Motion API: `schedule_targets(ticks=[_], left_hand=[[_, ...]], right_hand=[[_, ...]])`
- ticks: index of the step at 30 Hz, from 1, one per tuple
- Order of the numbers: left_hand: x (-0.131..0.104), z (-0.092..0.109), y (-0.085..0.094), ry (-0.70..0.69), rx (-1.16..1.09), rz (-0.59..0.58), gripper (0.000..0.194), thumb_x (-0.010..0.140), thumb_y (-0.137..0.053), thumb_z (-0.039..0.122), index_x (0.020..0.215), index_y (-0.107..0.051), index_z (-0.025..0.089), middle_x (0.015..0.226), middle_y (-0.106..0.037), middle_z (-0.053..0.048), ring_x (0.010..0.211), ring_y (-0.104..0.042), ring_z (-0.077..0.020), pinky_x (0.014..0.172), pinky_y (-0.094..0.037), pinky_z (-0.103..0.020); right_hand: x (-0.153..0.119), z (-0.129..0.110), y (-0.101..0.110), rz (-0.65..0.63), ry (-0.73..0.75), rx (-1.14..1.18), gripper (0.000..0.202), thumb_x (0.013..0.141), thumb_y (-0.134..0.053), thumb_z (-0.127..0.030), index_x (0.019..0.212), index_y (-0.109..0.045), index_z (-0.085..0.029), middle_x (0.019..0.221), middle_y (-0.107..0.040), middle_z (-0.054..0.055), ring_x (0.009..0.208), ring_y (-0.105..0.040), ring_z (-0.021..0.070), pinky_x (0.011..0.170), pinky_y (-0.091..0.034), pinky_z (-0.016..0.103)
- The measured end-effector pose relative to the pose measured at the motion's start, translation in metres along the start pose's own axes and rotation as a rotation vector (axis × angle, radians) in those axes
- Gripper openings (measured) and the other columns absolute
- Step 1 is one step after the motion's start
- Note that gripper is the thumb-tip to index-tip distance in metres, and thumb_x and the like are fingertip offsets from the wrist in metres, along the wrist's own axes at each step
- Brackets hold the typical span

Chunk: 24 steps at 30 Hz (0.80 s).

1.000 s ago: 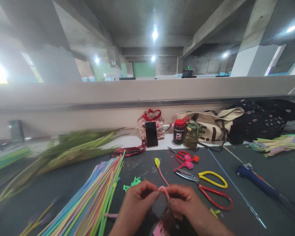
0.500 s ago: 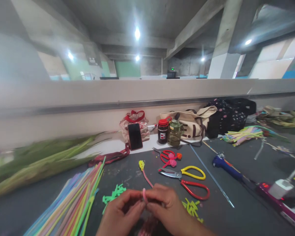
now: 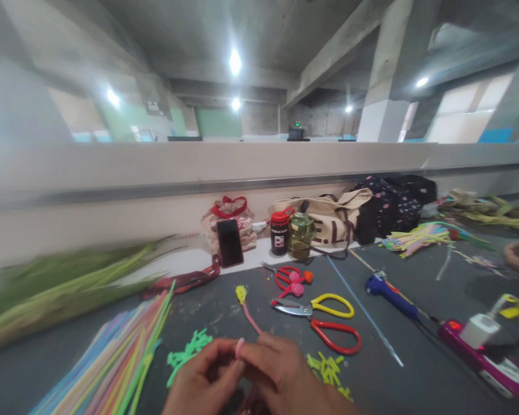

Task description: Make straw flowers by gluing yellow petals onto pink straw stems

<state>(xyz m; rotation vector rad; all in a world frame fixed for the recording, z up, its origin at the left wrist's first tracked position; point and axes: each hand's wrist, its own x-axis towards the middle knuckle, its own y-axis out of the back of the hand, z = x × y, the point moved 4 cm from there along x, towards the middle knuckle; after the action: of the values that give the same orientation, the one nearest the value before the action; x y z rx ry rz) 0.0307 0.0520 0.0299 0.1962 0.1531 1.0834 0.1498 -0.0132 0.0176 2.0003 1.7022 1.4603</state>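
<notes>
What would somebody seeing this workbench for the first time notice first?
Probably the bundle of long, brightly coloured strips fanned across the dark table at the lower left. The large scissors also stand out, one handle yellow and the other red, just right of centre. At the bottom middle, the left hand and right hand hold a small pink piece between them.

I can read big dark letters, "E.L", on the far tote [image 3: 324, 214]. The print on the bottle [image 3: 279, 233] left of it is too small, likewise the far green sign [image 3: 297, 124].
</notes>
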Motion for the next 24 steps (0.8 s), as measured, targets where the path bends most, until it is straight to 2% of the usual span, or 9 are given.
schedule_targets(ticks=[2, 4, 5, 7, 11, 14, 17, 21, 24], left_hand=[[-0.003, 0.001, -0.003, 0.019, -0.016, -0.007, 0.02, 0.061, -0.067, 0.038, 0.064, -0.066, 0.018, 0.061, -0.066, -0.001, 0.06, -0.059, -0.0156, 0.059, -0.046, -0.023], [-0.004, -0.003, -0.007, 0.098, -0.101, -0.026, 0.022, 0.065, -0.064, 0.038, 0.064, -0.064, 0.016, 0.049, -0.057, 0.003, 0.042, -0.047, -0.009, 0.043, -0.038, -0.019], [-0.004, -0.005, -0.008, 0.141, -0.141, -0.045, 0.023, 0.065, -0.064, 0.038, 0.069, -0.065, 0.016, 0.045, -0.053, 0.004, 0.038, -0.042, -0.0071, 0.039, -0.033, -0.017], [-0.004, -0.008, -0.01, 0.194, -0.207, -0.089, 0.028, 0.066, -0.064, 0.042, 0.069, -0.063, 0.014, 0.041, -0.048, 0.006, 0.035, -0.036, -0.0051, 0.036, -0.026, -0.016], [-0.004, -0.006, -0.008, 0.193, -0.308, -0.121, 0.032, 0.067, -0.065, 0.044, 0.072, -0.063, 0.012, 0.044, -0.048, 0.005, 0.038, -0.038, -0.0039, 0.038, -0.027, -0.015], [-0.004, -0.005, -0.007, 0.203, -0.355, -0.138, 0.032, 0.066, -0.067, 0.043, 0.071, -0.062, 0.012, 0.047, -0.05, 0.005, 0.038, -0.038, -0.003, 0.037, -0.027, -0.014], [-0.004, -0.007, -0.009, 0.246, -0.465, -0.208, 0.032, 0.065, -0.069, 0.042, 0.067, -0.06, 0.011, 0.051, -0.052, 0.003, 0.035, -0.038, -0.0021, 0.034, -0.025, -0.014], [-0.004, -0.01, -0.014, 0.291, -0.599, -0.318, 0.033, 0.067, -0.066, 0.044, 0.062, -0.056, 0.012, 0.048, -0.049, 0.005, 0.03, -0.036, -0.0013, 0.03, -0.019, -0.015], [-0.004, -0.008, -0.013, 0.321, -0.595, -0.319, 0.036, 0.065, -0.066, 0.046, 0.058, -0.053, 0.013, 0.045, -0.048, 0.005, 0.029, -0.034, -0.0005, 0.03, -0.015, -0.015]], right_hand=[[-0.001, -0.005, 0.004, 0.023, -0.039, 0.091, 0.024, 0.086, -0.047, -0.019, 0.107, -0.057, -0.021, 0.086, -0.068, 0.004, 0.075, -0.06, 0.0153, 0.069, -0.046, 0.024], [-0.002, -0.004, 0.006, 0.011, -0.146, 0.165, 0.024, 0.083, -0.052, -0.017, 0.107, -0.056, -0.022, 0.097, -0.067, 0.005, 0.088, -0.061, 0.0174, 0.078, -0.045, 0.027], [-0.003, -0.002, 0.006, 0.012, -0.22, 0.187, 0.022, 0.083, -0.052, -0.018, 0.104, -0.056, -0.023, 0.097, -0.067, 0.004, 0.086, -0.062, 0.0172, 0.076, -0.046, 0.027], [-0.004, 0.004, 0.004, 0.027, -0.364, 0.223, 0.012, 0.083, -0.053, -0.023, 0.094, -0.057, -0.023, 0.083, -0.067, 0.002, 0.072, -0.062, 0.0159, 0.066, -0.048, 0.025], [-0.005, 0.012, -0.002, 0.054, -0.516, 0.294, 0.009, 0.079, -0.056, -0.031, 0.083, -0.056, -0.022, 0.066, -0.062, -0.001, 0.057, -0.058, 0.0142, 0.054, -0.045, 0.023], [-0.005, 0.014, -0.004, 0.099, -0.578, 0.375, 0.013, 0.077, -0.058, -0.032, 0.086, -0.057, -0.022, 0.068, -0.062, -0.001, 0.059, -0.058, 0.0148, 0.055, -0.045, 0.024], [-0.005, 0.012, -0.004, 0.06, -0.603, 0.474, 0.021, 0.076, -0.06, -0.034, 0.093, -0.059, -0.022, 0.072, -0.063, 0.0, 0.064, -0.059, 0.0161, 0.057, -0.046, 0.024], [-0.005, 0.008, -0.002, -0.015, -0.555, 0.491, 0.016, 0.079, -0.057, -0.032, 0.091, -0.061, -0.023, 0.08, -0.067, 0.001, 0.071, -0.06, 0.0166, 0.062, -0.046, 0.024], [-0.007, 0.008, 0.0, -0.04, -0.502, 0.429, 0.017, 0.082, -0.056, -0.029, 0.098, -0.06, -0.026, 0.089, -0.067, -0.001, 0.08, -0.06, 0.0164, 0.071, -0.045, 0.023]])
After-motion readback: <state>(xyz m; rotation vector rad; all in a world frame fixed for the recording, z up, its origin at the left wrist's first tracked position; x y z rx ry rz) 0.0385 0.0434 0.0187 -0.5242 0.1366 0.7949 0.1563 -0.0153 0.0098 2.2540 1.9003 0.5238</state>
